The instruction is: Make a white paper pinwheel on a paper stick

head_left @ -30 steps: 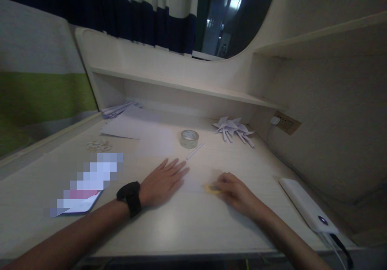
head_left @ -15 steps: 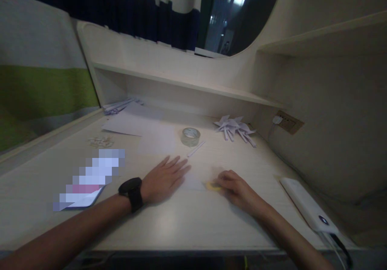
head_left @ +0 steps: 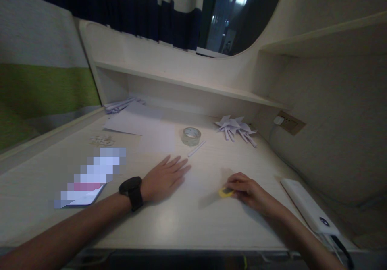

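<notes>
My left hand point(head_left: 165, 179), with a black watch point(head_left: 131, 191) on its wrist, lies flat on the desk, fingers spread. A thin rolled paper stick point(head_left: 196, 148) rests just beyond its fingertips. To the right, my right hand point(head_left: 246, 190) is closed round a small yellow object point(head_left: 226, 192) with a dark middle, held over the desk. Fingers and blur hide what kind it is. A roll of clear tape point(head_left: 191, 136) stands past the stick. Whether a thin sheet of paper lies under my left fingers, I cannot tell.
Paper pinwheels point(head_left: 234, 125) lie at the back right, white sheets point(head_left: 136, 119) and paper sticks point(head_left: 121, 105) at the back left. A phone point(head_left: 87, 197) and small pale pieces point(head_left: 102, 140) are on the left. A white power strip-like box point(head_left: 305, 203) with cables sits at right.
My right hand has moved right and slightly towards me with the yellow object, away from my left hand. The left hand has stayed flat in place.
</notes>
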The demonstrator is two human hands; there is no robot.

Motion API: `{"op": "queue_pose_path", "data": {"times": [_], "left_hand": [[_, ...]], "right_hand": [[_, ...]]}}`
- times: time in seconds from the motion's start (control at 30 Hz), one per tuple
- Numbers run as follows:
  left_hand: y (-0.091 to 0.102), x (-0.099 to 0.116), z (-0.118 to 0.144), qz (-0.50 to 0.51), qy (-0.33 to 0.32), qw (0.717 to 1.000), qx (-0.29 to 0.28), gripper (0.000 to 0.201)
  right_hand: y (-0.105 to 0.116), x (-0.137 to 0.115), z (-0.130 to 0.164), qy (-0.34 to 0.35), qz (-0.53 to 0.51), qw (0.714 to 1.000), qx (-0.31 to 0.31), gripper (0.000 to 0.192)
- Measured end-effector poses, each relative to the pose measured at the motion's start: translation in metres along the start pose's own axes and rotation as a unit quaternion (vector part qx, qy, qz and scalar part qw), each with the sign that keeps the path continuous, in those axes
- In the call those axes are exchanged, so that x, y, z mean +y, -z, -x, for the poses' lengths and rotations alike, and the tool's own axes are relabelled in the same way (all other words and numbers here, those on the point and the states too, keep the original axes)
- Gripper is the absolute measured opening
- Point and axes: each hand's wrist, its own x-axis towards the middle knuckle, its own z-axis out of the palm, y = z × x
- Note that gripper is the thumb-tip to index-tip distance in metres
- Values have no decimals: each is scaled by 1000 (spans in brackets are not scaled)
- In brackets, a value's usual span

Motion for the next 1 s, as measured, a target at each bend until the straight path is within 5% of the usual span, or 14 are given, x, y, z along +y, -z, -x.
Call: {"op": "queue_pose_path", "data": {"times": [0.2,0.33,0.57,0.77,1.0], "left_hand": [[15,2,0,-9,22,1000,18,50],[33,-4,8,-9,114,993,29,56],[41,-1,13,74,148,986,-4,71],[38,4,7,156,175,972,23,85],[48,-7,0,225,223,946,73,69]], "right_hand": [[16,9,28,-93,-18,995,17,27],[15,19,32,-120,-12,992,34,28],[10,7,0,-153,36,979,133,34],[-4,-21,-40,-137,65,983,99,35],[-23,-9,-49,-137,134,973,126,36]]}}
